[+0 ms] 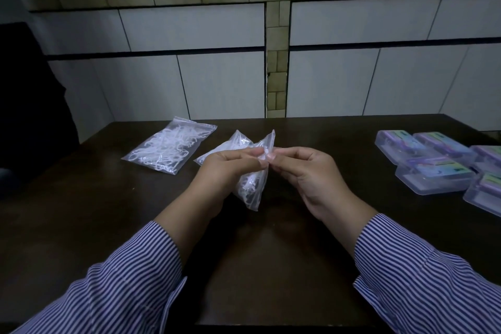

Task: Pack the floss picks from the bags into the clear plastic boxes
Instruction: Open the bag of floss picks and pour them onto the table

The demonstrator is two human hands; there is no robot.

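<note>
Both hands meet above the dark table point(103, 214): our left hand point(227, 171) and right hand point(306, 171) pinch the held bag point(250, 187) of floss picks at its top edge, second bag point(169, 148) lying far left, clear boxes point(433, 168) clustered far right.

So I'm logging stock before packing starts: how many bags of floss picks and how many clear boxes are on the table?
Clear zip bags of white floss picks: 3 (one lying flat, one behind the hands, one held)
Clear plastic boxes with colourful labels: at least 6, some cut off by the frame edge
Total: at least 9
</note>
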